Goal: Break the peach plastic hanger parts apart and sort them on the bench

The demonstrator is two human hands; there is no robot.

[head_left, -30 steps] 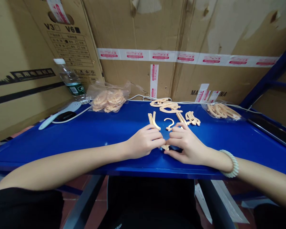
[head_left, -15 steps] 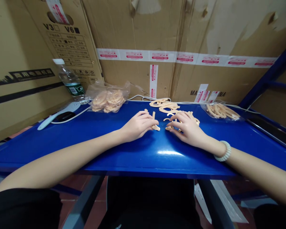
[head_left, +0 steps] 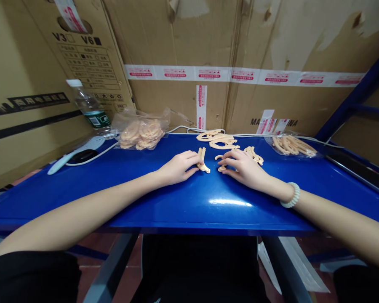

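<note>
My left hand (head_left: 178, 168) rests low over the blue table (head_left: 164, 210), with its fingers bent. The thumb and fingertips come almost together at some tan strips (head_left: 205, 168), and they touch them. I can't tell if I'm pinching the strips or just pushing on them. Two of these strips lie side by side and point away from me, and a curvy end sticks out past my fingertips.

My right hand (head_left: 248, 168) is bent too, with the fingers a little spread. Its tips are down by a small tan piece (head_left: 221, 169) and a thin curved piece (head_left: 218, 157). My own fingers hide part of these, so I can't tell if they have hold of anything. There is a bare bit of table between my two hands. I wear a pale band (head_left: 291, 195) on my right wrist.

Just past my right hand lies a little bunch of wavy tan strips (head_left: 255, 155). Farther back, in the middle, some tan loops (head_left: 227, 138) lie on top of each other. A clear bag (head_left: 142, 132) with more tan pieces sits at the back on the left, near a bottle (head_left: 96, 120) with a white cap. Another bag (head_left: 293, 146) of tan pieces lies at the back on the right.
</note>
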